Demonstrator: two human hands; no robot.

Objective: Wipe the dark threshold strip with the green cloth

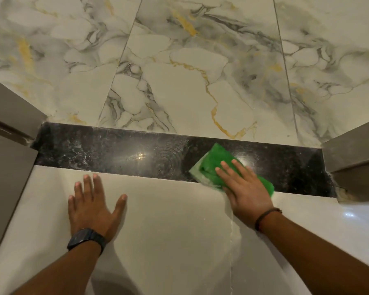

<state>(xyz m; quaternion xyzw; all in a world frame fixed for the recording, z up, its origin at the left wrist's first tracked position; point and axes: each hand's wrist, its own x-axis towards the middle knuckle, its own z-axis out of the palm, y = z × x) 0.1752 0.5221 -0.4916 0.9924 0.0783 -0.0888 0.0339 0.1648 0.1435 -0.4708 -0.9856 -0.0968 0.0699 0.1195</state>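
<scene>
A dark glossy threshold strip runs across the floor between two door jambs, with white smears on its left part. The green cloth lies folded on the strip right of centre. My right hand lies flat on the cloth, fingers spread, pressing it onto the strip. My left hand rests flat and empty on the pale floor tile just in front of the strip, wearing a dark watch.
Beyond the strip lies a marble-patterned tile floor with grey and gold veins. Grey door jambs stand at the left and right ends of the strip. A plain pale tile lies in front of it.
</scene>
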